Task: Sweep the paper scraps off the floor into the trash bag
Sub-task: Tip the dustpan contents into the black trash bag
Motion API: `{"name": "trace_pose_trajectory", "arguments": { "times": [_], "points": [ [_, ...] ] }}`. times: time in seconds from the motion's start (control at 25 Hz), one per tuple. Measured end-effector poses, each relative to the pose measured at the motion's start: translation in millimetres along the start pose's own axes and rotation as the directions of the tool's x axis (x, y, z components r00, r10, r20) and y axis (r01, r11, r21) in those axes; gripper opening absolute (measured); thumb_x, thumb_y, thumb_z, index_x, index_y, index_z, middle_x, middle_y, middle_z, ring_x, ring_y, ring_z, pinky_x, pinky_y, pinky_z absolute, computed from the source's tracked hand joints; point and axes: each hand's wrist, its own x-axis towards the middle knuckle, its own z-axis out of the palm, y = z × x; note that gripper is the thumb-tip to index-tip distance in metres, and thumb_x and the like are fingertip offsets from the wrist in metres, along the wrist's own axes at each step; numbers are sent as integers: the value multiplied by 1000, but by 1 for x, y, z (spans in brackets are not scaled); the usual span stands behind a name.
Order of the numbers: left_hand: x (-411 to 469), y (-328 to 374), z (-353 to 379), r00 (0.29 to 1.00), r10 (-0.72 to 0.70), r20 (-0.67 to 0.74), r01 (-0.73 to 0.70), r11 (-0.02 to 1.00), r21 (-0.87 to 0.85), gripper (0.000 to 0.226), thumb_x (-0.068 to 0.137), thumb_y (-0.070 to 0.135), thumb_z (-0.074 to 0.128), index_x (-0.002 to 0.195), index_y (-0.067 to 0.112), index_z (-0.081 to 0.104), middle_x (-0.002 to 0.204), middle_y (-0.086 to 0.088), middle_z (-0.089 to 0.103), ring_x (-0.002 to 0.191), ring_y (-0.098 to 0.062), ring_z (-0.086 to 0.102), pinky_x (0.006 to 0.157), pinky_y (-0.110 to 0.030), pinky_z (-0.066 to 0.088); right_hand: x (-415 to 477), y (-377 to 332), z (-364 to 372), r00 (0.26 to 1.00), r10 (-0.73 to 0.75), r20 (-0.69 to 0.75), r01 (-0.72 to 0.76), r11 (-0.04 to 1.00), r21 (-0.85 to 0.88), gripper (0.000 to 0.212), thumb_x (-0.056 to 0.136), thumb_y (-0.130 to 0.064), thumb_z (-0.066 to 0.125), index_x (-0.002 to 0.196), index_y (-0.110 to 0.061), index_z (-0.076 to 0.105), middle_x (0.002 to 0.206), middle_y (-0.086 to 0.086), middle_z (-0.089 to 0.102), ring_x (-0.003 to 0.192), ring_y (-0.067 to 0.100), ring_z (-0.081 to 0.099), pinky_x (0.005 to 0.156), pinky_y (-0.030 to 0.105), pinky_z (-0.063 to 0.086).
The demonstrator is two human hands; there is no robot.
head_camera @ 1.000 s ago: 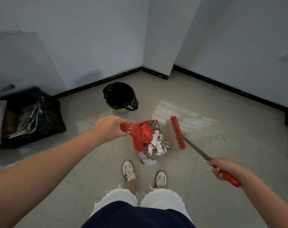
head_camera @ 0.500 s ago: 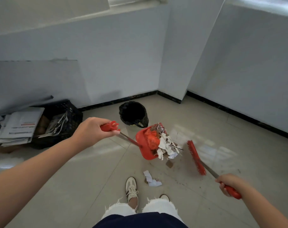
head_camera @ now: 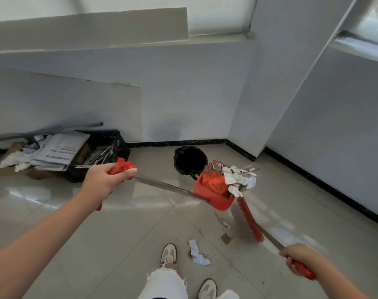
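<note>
My left hand [head_camera: 104, 182] grips the red handle end of a long-handled red dustpan [head_camera: 211, 190], held in the air and heaped with white paper scraps [head_camera: 237, 178]. Right behind the pan stands a bin lined with a black trash bag [head_camera: 189, 160]. My right hand [head_camera: 298, 257] holds the red grip of a red broom [head_camera: 248, 219], whose bristled head is low near the floor below the pan. A few scraps [head_camera: 197, 254] lie on the tiles in front of my shoes, with a brown bit [head_camera: 225, 238] nearby.
A black crate [head_camera: 106, 145] stuffed with newspapers [head_camera: 58, 152] sits by the left wall, with more papers beside it. A pillar corner [head_camera: 244, 130] juts out behind the bin. My white shoes [head_camera: 168, 253] stand at the bottom on beige floor tiles.
The dustpan has risen off the floor and swung right, up beside the bin. The broom head has dropped under the pan. My view has tilted up toward the walls.
</note>
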Motion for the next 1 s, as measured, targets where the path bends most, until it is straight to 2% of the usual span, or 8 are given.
{"name": "trace_pose_trajectory", "arguments": {
  "times": [0.12,0.28,0.32,0.4,0.52,0.64,0.84,1.0],
  "points": [
    [-2,-20,-7,988,-143,-58,132,980,-150,25,74,31,82,71,8,73,46,-4,30,36,-15,23,36,-16,19,-5,-18,10,1000,-29,9,30,995,-98,6,90,0,52,87,-2,47,40,7,42,25,13,38,36,14,35],
    [5,-38,-3,965,-251,-81,224,942,-252,38,75,33,80,43,22,62,48,-4,28,38,-15,20,39,-19,18,-14,-40,26,998,-55,22,58,981,-185,7,89,-1,53,88,-4,47,40,5,41,27,13,38,36,14,34],
    [9,-45,-3,955,-283,-92,250,931,-266,40,74,35,81,44,19,60,47,-4,29,39,-16,21,40,-20,19,-15,-45,30,998,-56,22,60,978,-201,8,89,-1,53,87,-4,47,40,4,42,26,13,38,35,14,33],
    [15,-61,-1,928,-352,-119,302,901,-312,40,70,41,81,64,7,61,43,-4,29,38,-16,21,39,-20,20,-15,-54,35,998,-54,26,58,968,-242,7,87,0,55,87,-2,48,40,4,43,27,14,39,36,14,33],
    [18,-84,3,889,-442,-123,366,845,-390,40,69,43,81,83,11,62,42,-3,29,36,-15,20,37,-18,20,-11,-66,40,997,-62,37,71,945,-318,8,85,-2,56,93,-1,53,42,6,44,33,15,41,41,16,34],
    [18,-98,10,859,-501,-108,406,794,-453,39,72,40,80,72,6,60,46,-5,31,37,-16,22,38,-20,21,-11,-74,47,995,-94,44,103,915,-391,4,84,0,56,84,-2,53,41,5,43,31,15,40,39,15,33],
    [22,-101,17,811,-581,-69,467,715,-521,36,73,40,79,48,21,63,49,-5,30,39,-15,23,47,-27,21,-12,-83,54,993,-107,48,117,875,-469,5,82,2,57,82,0,53,39,5,43,28,15,40,38,16,33],
    [20,-121,20,764,-641,-68,495,652,-574,37,72,39,81,55,18,56,50,-3,32,36,-12,23,47,-28,23,-11,-84,55,995,-86,57,103,880,-464,5,83,2,56,85,-1,53,39,5,42,31,15,39,40,16,33]
  ]
}}
